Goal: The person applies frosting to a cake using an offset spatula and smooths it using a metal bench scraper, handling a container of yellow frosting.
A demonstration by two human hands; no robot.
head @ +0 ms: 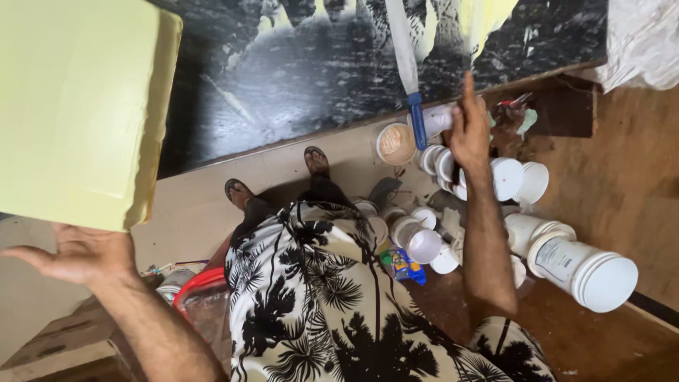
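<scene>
Yellow-green box (78, 106) rests on open left hand (78, 255); right hand (468, 131), fingers extended, holds nothing, beside blue-handled scraper (408, 64) above white jars (495, 177).

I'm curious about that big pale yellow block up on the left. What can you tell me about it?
The pale yellow block is large and box-shaped, with flat matte faces and soft, slightly rounded edges. It looks painted or coated. It is tilted, filling the upper left corner of the view. Its lower corner rests on the open palm of the left hand, which props it from beneath.
</scene>
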